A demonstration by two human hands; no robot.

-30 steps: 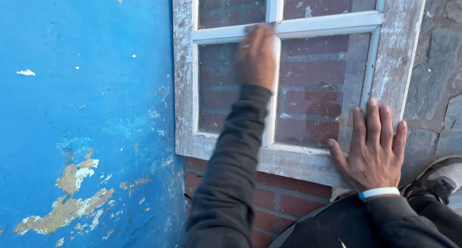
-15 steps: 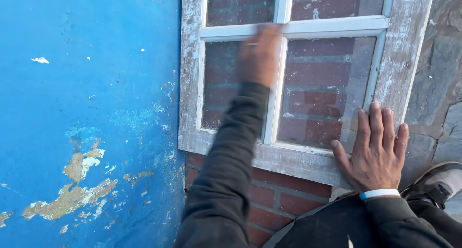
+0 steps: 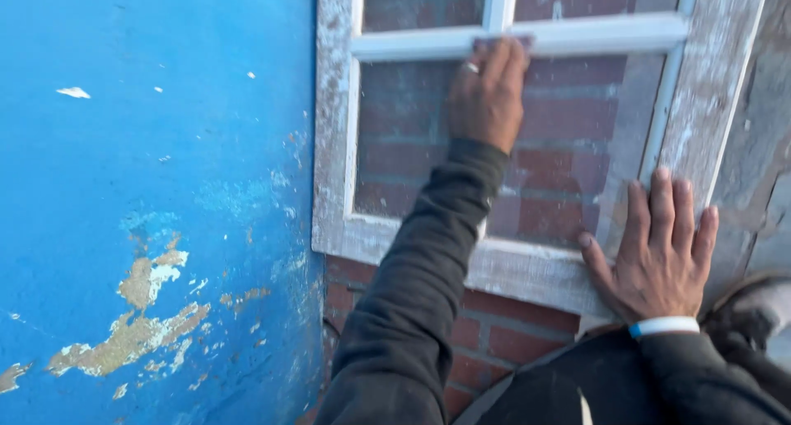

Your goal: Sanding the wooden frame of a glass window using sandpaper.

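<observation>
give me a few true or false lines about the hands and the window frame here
1. The left hand is up at the white crossbar of the window frame. True.
2. The right hand is clenched in a fist. False: it lies flat with fingers spread on the frame's lower right corner.
3. A ring shows on the left hand. True.
4. The surface left of the frame is green. False: it is a blue surface with peeling patches.
5. Red bricks show through the panes. True.
6. The right wrist is bare. False: it wears a white and blue band.
</observation>
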